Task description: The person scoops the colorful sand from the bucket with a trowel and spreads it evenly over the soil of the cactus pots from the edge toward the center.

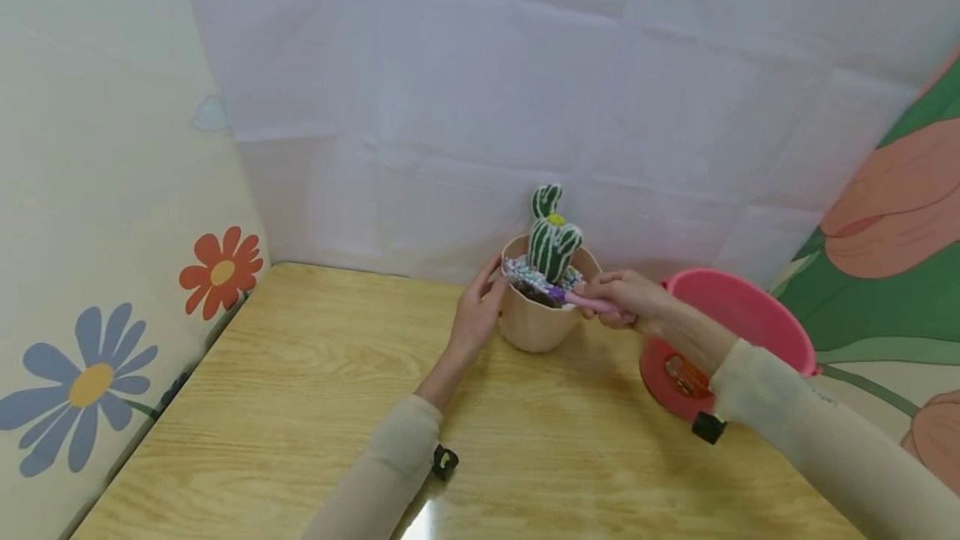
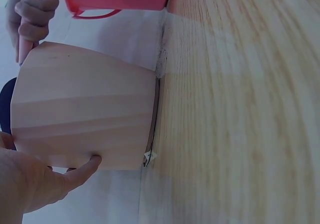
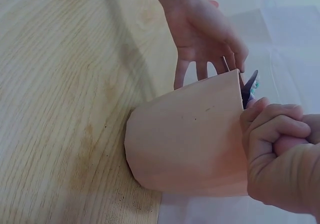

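Observation:
A beige flower pot (image 1: pixel 538 330) stands on the wooden table, with a green-and-white cactus (image 1: pixel 550 250) upright in it. Colourful pebbles (image 1: pixel 527 274) lie around the cactus base, dark soil showing at the front. My left hand (image 1: pixel 477 313) holds the pot's left side, a fingertip pressing its wall in the left wrist view. At the right rim my right hand (image 1: pixel 619 297) grips the pink handle of a small trowel (image 1: pixel 592 302), fingers curled round it. The trowel's dark blade (image 3: pixel 249 84) shows just inside the rim in the right wrist view, with pebbles beside it.
To the right of the pot is a pink bucket (image 1: pixel 750 307), partly behind my right forearm, with something orange-red (image 1: pixel 686 377) at its front. A white cloth (image 1: pixel 450 107) hangs behind the table (image 1: pixel 315 407). Flower-printed sheets (image 1: pixel 90 232) flank it.

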{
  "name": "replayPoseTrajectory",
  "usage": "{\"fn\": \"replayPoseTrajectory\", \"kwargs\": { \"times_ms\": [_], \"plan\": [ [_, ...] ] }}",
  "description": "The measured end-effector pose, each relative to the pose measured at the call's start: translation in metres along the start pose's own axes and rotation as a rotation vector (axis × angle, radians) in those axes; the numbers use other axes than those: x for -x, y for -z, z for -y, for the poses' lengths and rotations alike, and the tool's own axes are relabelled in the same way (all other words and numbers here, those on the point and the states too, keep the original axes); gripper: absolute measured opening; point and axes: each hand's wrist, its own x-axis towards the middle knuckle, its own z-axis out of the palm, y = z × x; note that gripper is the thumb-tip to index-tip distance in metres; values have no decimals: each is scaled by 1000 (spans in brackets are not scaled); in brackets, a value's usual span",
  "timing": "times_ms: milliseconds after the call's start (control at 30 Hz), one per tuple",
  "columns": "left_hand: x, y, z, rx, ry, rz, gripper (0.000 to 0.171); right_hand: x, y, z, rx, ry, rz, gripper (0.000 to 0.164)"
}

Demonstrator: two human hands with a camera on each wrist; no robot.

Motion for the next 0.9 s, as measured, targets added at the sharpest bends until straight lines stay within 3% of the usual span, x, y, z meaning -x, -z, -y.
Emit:
{"fn": "replayPoseTrajectory", "kwargs": {
  "times_ms": [433,733,900],
  "plan": [
    [1,0,-3,-19,1,-18,48,11,10,-1,-9,-76,77,20],
    [0,-1,-4,-37,5,-8,50,26,24,1,-61,-113,123,21],
    [0,-1,-2,-12,12,-7,51,33,32,2,-117,-132,194,22]
  ]
}}
